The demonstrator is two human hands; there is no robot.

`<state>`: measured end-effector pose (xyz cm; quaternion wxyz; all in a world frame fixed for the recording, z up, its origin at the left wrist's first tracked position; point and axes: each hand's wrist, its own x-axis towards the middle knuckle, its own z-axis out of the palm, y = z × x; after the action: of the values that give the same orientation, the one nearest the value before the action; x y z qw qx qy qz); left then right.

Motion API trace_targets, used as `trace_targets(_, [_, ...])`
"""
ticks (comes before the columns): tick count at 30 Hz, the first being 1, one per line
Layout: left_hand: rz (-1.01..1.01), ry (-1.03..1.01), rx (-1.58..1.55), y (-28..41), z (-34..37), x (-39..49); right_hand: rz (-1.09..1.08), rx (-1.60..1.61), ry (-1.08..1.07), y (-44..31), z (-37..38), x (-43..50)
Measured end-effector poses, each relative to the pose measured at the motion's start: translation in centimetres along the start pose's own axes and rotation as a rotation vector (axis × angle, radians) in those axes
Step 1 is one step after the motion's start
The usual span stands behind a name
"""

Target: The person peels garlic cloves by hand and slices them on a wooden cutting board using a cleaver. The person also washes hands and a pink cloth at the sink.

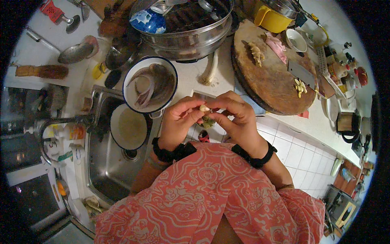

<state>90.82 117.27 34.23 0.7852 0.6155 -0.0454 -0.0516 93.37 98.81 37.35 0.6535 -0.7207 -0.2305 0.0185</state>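
A pale garlic clove [204, 108] is pinched between the thumb and fingers of my left hand [179, 117]. From the other side, the fingertips of my right hand [236, 111] close at the clove's right end; loose skin there is too small to make out. Both hands are held together over the floor, just in front of the counter edge. Under them, green scraps [208, 122] show, partly hidden by my fingers. Peeled garlic pieces [300, 87] lie on the round wooden chopping board [274, 82], right of my right hand.
Beside a cleaver [301, 73] on the board are ginger root [256, 54] and pink meat [276, 45]. An enamel basin [129, 100] holding fish [158, 82] stands by the sink [106, 174], which contains another basin [128, 128]. A steamer pot [189, 45] and a leek-like stalk [211, 70] lie ahead.
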Motion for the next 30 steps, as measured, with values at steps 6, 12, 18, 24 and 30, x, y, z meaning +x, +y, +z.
trace_targets(6, [0.121,-0.064,0.087,0.5,0.1,0.2,0.047,0.060,0.098,-0.1,0.7,-0.6])
trace_targets(12, [0.154,-0.086,0.137,0.8,0.0,0.3,-0.018,-0.006,0.164,0.2,0.9,-0.9])
trace_targets(18, [0.156,-0.085,0.110,0.7,0.0,0.3,0.032,0.015,0.173,-0.2,1.1,-0.9])
trace_targets(24, [0.172,-0.123,0.104,0.7,0.0,0.4,0.062,-0.007,0.117,-0.5,0.7,-1.2])
trace_targets(30, [0.146,-0.123,0.136,0.8,0.1,0.2,0.115,-0.004,0.135,-0.5,0.8,-1.5])
